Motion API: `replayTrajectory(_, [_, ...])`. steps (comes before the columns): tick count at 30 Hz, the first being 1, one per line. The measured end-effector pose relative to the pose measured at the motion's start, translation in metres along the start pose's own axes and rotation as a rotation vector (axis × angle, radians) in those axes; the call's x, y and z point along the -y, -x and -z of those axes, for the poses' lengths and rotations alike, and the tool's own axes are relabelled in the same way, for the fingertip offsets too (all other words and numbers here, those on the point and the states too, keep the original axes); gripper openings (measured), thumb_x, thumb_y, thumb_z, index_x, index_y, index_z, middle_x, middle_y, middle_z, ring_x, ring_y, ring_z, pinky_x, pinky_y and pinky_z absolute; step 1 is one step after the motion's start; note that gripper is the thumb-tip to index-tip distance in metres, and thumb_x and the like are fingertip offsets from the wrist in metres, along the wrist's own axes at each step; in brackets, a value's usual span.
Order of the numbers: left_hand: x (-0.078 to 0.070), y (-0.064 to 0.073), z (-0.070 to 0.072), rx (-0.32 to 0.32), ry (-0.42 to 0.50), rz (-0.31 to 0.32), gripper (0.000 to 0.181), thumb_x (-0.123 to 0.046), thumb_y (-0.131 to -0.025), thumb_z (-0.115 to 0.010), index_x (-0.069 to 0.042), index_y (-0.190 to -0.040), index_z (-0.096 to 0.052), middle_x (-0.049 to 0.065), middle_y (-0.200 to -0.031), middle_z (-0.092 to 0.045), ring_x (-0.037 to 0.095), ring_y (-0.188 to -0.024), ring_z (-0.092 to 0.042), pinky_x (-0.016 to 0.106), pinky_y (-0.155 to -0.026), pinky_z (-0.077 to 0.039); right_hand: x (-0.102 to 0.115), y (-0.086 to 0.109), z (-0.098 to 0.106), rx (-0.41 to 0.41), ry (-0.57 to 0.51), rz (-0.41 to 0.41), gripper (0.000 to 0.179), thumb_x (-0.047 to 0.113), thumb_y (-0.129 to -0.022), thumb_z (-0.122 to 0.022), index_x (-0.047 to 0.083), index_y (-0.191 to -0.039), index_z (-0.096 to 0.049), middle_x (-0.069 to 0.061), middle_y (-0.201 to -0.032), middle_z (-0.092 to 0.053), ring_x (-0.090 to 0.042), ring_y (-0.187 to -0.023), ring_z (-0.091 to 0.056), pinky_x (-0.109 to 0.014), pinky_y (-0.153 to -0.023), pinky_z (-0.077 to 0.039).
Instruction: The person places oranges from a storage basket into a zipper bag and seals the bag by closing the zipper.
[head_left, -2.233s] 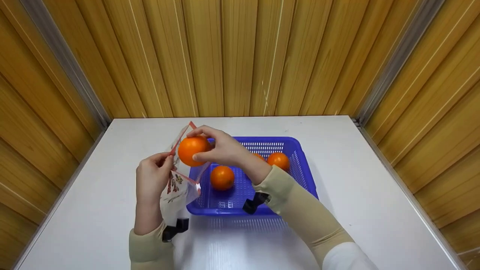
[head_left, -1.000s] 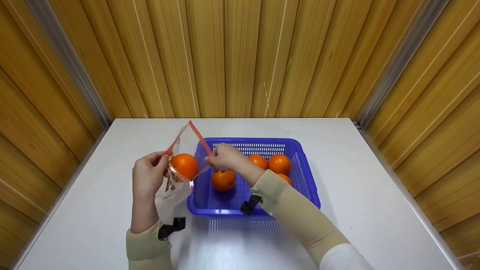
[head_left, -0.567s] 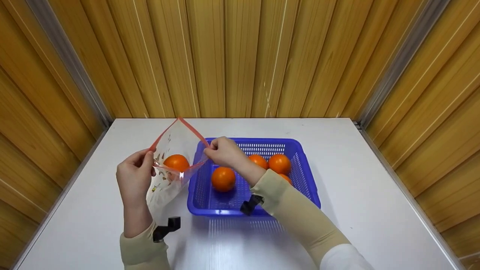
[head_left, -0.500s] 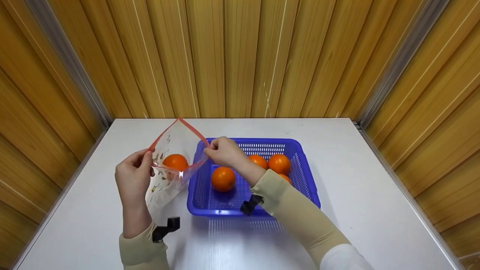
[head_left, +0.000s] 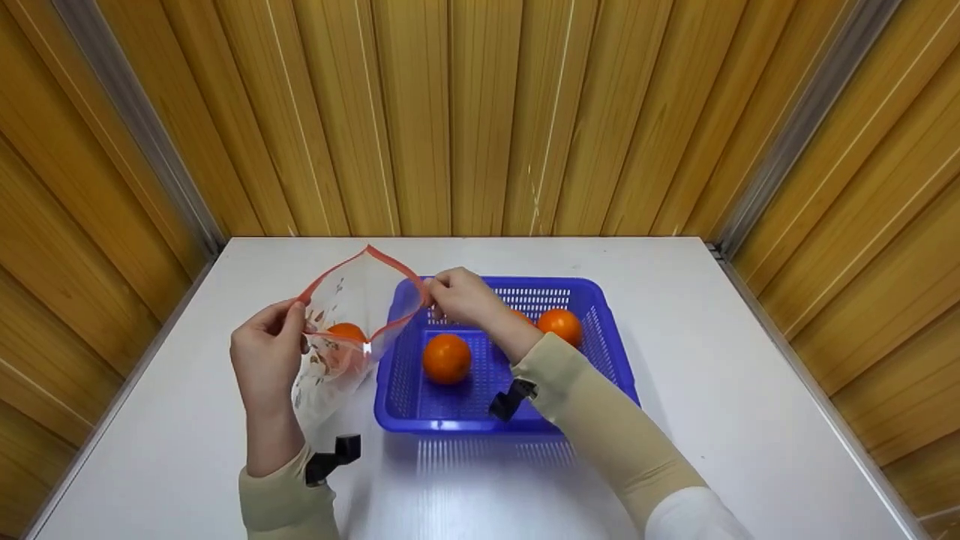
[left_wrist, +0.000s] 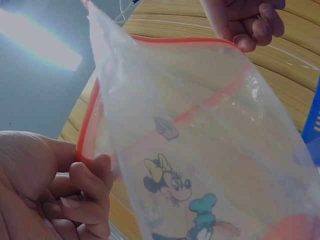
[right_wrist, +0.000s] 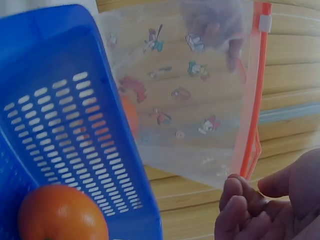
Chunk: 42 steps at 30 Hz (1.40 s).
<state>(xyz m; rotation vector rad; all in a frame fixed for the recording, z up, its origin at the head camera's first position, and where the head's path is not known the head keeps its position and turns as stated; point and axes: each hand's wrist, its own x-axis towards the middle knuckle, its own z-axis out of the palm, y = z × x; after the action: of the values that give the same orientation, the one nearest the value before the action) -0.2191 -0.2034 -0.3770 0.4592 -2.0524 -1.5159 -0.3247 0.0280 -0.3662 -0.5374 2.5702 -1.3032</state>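
Wood-grained panels [head_left: 480, 120] behind a white table [head_left: 735, 360]: a slider bag [head_left: 379, 300] gapes left of the blue basket [head_left: 442, 426]

Clear plastic with cartoon prints and a red rim, the slider bag hangs just left of the blue basket, overlapping the basket's left wall in the head view. Its mouth forms a rough diamond, and its length runs down from there toward the person. One bagged orange [head_left: 346, 332] sits inside it, beyond the basket's left wall.

On the side of the bag away from the basket, the left hand [head_left: 266, 354] pinches the rim between thumb and fingers. The right hand [head_left: 469, 300] is above the basket's far left part, fingers curled, tips at the opposite side of the rim; whether they pinch it or merely touch it, I cannot tell.

What matters most is the lone orange [head_left: 447, 359], in the basket's left part: it lies below the right hand's fingertips and closer to the person, nearer to that hand than to the left one. Being round, it shows no long axis. The basket's left wall stands between it and the bagged orange. Toward the basket's right wall are a second orange [head_left: 561, 328] and one partly hidden by the right forearm [head_left: 514, 337]
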Motion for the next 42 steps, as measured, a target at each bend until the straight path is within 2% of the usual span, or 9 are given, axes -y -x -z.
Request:
replayTrajectory(3, [0.0, 0.0, -0.001, 0.008, -0.014, 0.006, 0.025, -0.019, -0.101, -0.065, 0.0, -0.113, -0.077, -0.005, -0.07, -0.059, 0.006, -0.053, -0.049, 0.015, -0.049, -0.044, -0.007, -0.006, 0.003, 0.029, 0.008, -0.029, 0.033, 0.019, -0.108, -0.048, 0.001, -0.092, -0.071, -0.006, -0.075, -0.066, -0.01, -0.062, -0.057, -0.019, -0.057, -0.049])
replayTrajectory(6, [0.001, 0.0, -0.002, 0.007, -0.012, 0.001, 0.025, -0.019, -0.101, -0.065, 0.0, -0.112, -0.077, -0.004, -0.07, -0.059, 0.006, -0.053, -0.05, 0.016, -0.048, -0.044, -0.015, -0.011, 0.006, 0.07, 0.061, -0.033, 0.028, 0.019, -0.107, -0.052, -0.001, -0.106, -0.072, -0.017, -0.097, -0.072, -0.012, -0.073, -0.059, -0.02, -0.064, -0.05])
replayTrajectory(11, [0.0, -0.001, -0.003, 0.011, -0.021, 0.012, 0.025, -0.019, -0.101, -0.065, 0.0, -0.112, -0.077, -0.001, -0.073, -0.061, 0.007, -0.055, -0.05, 0.016, -0.049, -0.044, -0.024, -0.017, 0.01, 0.145, 0.202, 0.01, 0.024, 0.016, -0.101, -0.06, 0.004, -0.119, -0.07, -0.018, -0.118, -0.071, -0.021, -0.097, -0.064, -0.031, -0.083, -0.054])
replayTrajectory(15, [0.0, 0.0, -0.004, 0.007, -0.029, 0.01, 0.025, -0.02, -0.101, -0.065, -0.001, -0.112, -0.078, 0.0, -0.076, -0.061, 0.007, -0.056, -0.05, 0.016, -0.05, -0.044, -0.031, -0.02, 0.012, 0.234, 0.279, 0.056, 0.034, 0.017, -0.096, -0.068, 0.008, -0.129, -0.065, -0.018, -0.13, -0.067, -0.032, -0.122, -0.063, -0.045, -0.105, -0.052])
replayTrajectory(21, [0.001, 0.0, -0.005, -0.003, -0.003, -0.035, 0.023, -0.015, -0.099, -0.067, 0.003, -0.107, -0.078, -0.007, -0.065, -0.059, 0.002, -0.051, -0.049, 0.014, -0.046, -0.041, -0.042, -0.025, 0.008, 0.336, 0.366, 0.097, 0.057, 0.021, -0.088, -0.079, 0.012, -0.14, -0.057, -0.017, -0.144, -0.059, -0.034, -0.138, -0.054, -0.05, -0.118, -0.041])
replayTrajectory(27, [0.0, 0.0, -0.005, 0.006, 0.001, -0.017, 0.023, -0.015, -0.1, -0.066, 0.002, -0.108, -0.077, -0.006, -0.066, -0.058, 0.004, -0.051, -0.048, 0.015, -0.045, -0.041, -0.05, -0.027, 0.004, 0.427, 0.368, 0.021, 0.076, 0.019, -0.087, -0.083, 0.019, -0.154, -0.048, -0.012, -0.156, -0.051, -0.033, -0.147, -0.045, -0.051, -0.124, -0.034])
replayTrajectory(31, [0.0, 0.0, -0.005, 0.017, 0.006, -0.011, 0.023, -0.016, -0.1, -0.065, 0.002, -0.108, -0.077, -0.007, -0.065, -0.059, 0.005, -0.051, -0.049, 0.016, -0.045, -0.042, -0.055, -0.028, 0.003, 0.483, 0.343, -0.031, 0.071, 0.021, -0.087, -0.083, 0.026, -0.15, -0.052, -0.011, -0.158, -0.047, -0.034, -0.148, -0.042, -0.054, -0.124, -0.032])
replayTrajectory(37, [0.0, 0.0, -0.004, 0.024, 0.006, -0.002, 0.023, -0.016, -0.101, -0.065, 0.001, -0.109, -0.077, -0.006, -0.066, -0.059, 0.006, -0.052, -0.049, 0.016, -0.046, -0.042, -0.062, -0.027, 0.0, 0.552, 0.289, -0.078, 0.058, 0.025, -0.088, -0.082, 0.029, -0.141, -0.059, -0.011, -0.155, -0.049, -0.034, -0.138, -0.048, -0.057, -0.114, -0.044])
replayTrajectory(42, [0.001, 0.0, -0.005, 0.022, 0.013, 0.007, 0.023, -0.017, -0.101, -0.065, 0.0, -0.11, -0.077, -0.006, -0.068, -0.059, 0.006, -0.053, -0.049, 0.016, -0.046, -0.043, -0.068, -0.027, -0.005, 0.575, 0.311, -0.085, 0.055, 0.028, -0.089, -0.081, 0.033, -0.14, -0.06, -0.008, -0.148, -0.054, -0.029, -0.124, -0.054, -0.05, -0.103, -0.053])
